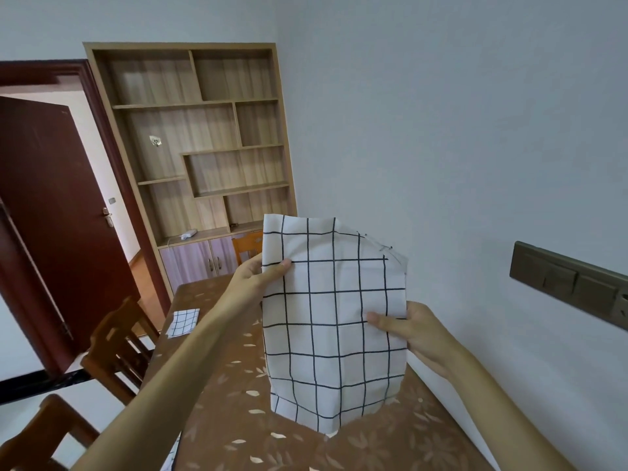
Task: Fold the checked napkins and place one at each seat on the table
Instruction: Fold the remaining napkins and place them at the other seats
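Item: checked napkin (334, 321), held upright in the air above the table (238, 385), long axis vertical. Left hand (258, 277) pinches its left edge high; right hand (413, 329) pinches the right edge lower, nearer the midline. Second item: folded napkin (183, 321), lying flat on the table's far left side beside a chair (115, 345).

Walls (441, 130) were pale blue-grey, evenly lit. Far left: dark red door (51, 215) stood open, wood floor (144, 266) beyond it. Beside the door stood a tall wooden shelf unit (204, 130) with lilac cabinet doors (193, 260) at its base (small white object on its ledge, too small to identify). Table (231, 385) wore a brown leaf-patterned cover. Wooden chairs (115, 348) lined its left side; a single chair (248, 248) stood at the far end. Bronze switch panel (571, 283) sat on the right wall.
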Available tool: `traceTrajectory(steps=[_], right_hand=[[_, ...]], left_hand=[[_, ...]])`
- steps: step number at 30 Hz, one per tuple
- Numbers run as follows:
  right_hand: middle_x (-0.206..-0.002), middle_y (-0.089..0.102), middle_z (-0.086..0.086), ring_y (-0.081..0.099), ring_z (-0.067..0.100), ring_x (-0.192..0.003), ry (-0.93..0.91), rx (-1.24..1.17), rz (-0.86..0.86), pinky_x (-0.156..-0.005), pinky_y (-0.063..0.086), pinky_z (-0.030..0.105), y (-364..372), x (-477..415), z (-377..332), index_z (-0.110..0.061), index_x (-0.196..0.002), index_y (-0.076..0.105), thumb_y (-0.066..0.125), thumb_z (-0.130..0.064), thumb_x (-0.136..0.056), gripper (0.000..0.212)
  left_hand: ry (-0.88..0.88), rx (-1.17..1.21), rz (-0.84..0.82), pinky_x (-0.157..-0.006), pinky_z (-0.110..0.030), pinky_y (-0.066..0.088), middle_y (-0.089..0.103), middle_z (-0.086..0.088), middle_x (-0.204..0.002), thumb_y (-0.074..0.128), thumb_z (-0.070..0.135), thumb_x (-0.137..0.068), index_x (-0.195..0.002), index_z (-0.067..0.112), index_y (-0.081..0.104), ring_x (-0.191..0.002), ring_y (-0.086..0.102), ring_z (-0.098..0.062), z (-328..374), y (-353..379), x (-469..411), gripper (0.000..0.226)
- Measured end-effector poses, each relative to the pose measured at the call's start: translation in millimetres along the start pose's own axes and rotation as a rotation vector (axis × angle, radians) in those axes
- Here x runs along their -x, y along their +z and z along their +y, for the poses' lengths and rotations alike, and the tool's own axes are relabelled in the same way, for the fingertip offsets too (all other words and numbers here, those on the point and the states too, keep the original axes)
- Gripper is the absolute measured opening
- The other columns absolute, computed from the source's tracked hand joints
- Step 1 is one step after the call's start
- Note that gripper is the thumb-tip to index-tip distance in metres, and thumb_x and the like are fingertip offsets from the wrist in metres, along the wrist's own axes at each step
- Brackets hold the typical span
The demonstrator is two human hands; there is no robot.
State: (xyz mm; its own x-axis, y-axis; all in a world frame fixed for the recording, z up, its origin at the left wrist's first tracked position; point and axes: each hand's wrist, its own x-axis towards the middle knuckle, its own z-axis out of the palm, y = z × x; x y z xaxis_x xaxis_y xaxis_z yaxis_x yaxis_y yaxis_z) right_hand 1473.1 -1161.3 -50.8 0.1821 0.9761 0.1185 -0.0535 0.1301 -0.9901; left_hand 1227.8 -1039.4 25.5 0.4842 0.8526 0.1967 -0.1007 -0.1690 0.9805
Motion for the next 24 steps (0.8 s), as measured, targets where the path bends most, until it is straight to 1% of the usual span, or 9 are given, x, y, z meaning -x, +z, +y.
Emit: traceTrajectory(steps=[4,7,9,12,15,16,20,22,24], right_hand=[[-0.11,0.077,0.011,0.072,0.025,-0.107,-0.073,-0.116,0.143,-0.099,0.054,0.04,1.1,-2.3,-4.6,-0.006,-0.109,0.075,0.077,-0.018,-0.08,0.032],[-0.11,0.077,0.009,0.073,0.019,-0.106,-0.115,-0.182,0.25,-0.101,0.051,0.038,-1.5,-3.9,-8.9,-0.006,-0.11,0.075,0.077,-0.02,-0.076,0.037],[-0.111,0.077,0.007,0.072,0.017,-0.107,-0.119,-0.218,0.292,-0.101,0.051,0.038,-3.7,-5.1,-10.9,-0.007,-0.112,0.074,0.078,-0.024,-0.076,0.039],[-0.111,0.077,0.005,0.073,0.018,-0.106,-0.105,-0.259,0.34,-0.099,0.053,0.04,-8.3,-6.4,-11.2,-0.011,-0.112,0.074,0.078,-0.025,-0.081,0.034],[-0.11,0.078,0.003,0.074,0.017,-0.103,-0.11,-0.277,0.395,-0.094,0.054,0.038,-13.1,-5.8,-9.6,-0.014,-0.114,0.073,0.076,-0.021,-0.086,0.029],[-0.11,0.078,0.002,0.074,0.017,-0.103,-0.106,-0.282,0.415,-0.093,0.054,0.037,-15.1,-5.7,-8.6,-0.015,-0.113,0.074,0.076,-0.02,-0.087,0.027],[-0.103,0.079,0.001,0.074,0.02,-0.101,-0.066,-0.264,0.524,-0.093,0.056,0.038,-25.7,-8.0,-2.6,-0.015,-0.105,0.076,0.078,-0.022,-0.085,0.021],[-0.102,0.079,0.001,0.073,0.02,-0.1,-0.05,-0.277,0.575,-0.094,0.056,0.04,-30.4,-9.4,0.6,-0.014,-0.104,0.076,0.08,-0.022,-0.084,0.021],[-0.105,0.079,0.002,0.073,0.019,-0.1,-0.04,-0.312,0.609,-0.094,0.056,0.041,-32.8,-10.0,2.7,-0.013,-0.106,0.076,0.08,-0.021,-0.084,0.023]], left_hand=[[0.032,-0.133,-0.09,-0.088,-0.042,0.06,0.074,-0.006,-0.118,0.064,0.019,-0.095,-0.127,0.013,0.063,-0.107,0.072,-0.024,-11.6,-1.2,2.9,0.032],[-0.026,-0.172,-0.149,-0.095,-0.045,0.056,0.074,-0.003,-0.118,0.07,0.02,-0.088,-0.13,0.013,0.059,-0.109,0.071,-0.024,-29.4,1.2,7.3,0.043],[-0.09,-0.166,-0.176,-0.093,-0.045,0.058,0.075,-0.005,-0.116,0.072,0.021,-0.083,-0.131,0.011,0.055,-0.106,0.073,-0.024,-41.0,6.0,10.4,0.052],[-0.205,-0.172,-0.224,-0.086,-0.043,0.061,0.076,-0.01,-0.112,0.073,0.019,-0.085,-0.133,0.011,0.051,-0.101,0.074,-0.03,-58.9,15.2,16.6,0.053],[-0.297,-0.197,-0.288,-0.093,-0.05,0.058,0.075,-0.014,-0.111,0.079,0.025,-0.085,-0.133,0.013,0.051,-0.104,0.071,-0.038,-73.7,18.5,20.9,0.057],[-0.322,-0.194,-0.305,-0.093,-0.049,0.058,0.075,-0.014,-0.111,0.08,0.027,-0.083,-0.133,0.014,0.052,-0.104,0.071,-0.039,-77.0,18.6,21.7,0.059],[-0.372,-0.073,-0.286,-0.082,-0.037,0.06,0.076,-0.012,-0.097,0.078,0.015,-0.083,-0.133,0.01,0.053,-0.089,0.072,-0.031,-84.7,21.8,23.2,0.056],[-0.362,0.0,-0.242,-0.08,-0.036,0.061,0.073,-0.012,-0.088,0.072,0.007,-0.088,-0.132,0.008,0.054,-0.082,0.071,-0.026,-86.1,23.7,23.1,0.048],[-0.343,0.053,-0.217,-0.082,-0.039,0.061,0.071,-0.012,-0.087,0.069,0.011,-0.091,-0.13,0.01,0.056,-0.084,0.072,-0.025,-86.3,24.5,23.0,0.041]])
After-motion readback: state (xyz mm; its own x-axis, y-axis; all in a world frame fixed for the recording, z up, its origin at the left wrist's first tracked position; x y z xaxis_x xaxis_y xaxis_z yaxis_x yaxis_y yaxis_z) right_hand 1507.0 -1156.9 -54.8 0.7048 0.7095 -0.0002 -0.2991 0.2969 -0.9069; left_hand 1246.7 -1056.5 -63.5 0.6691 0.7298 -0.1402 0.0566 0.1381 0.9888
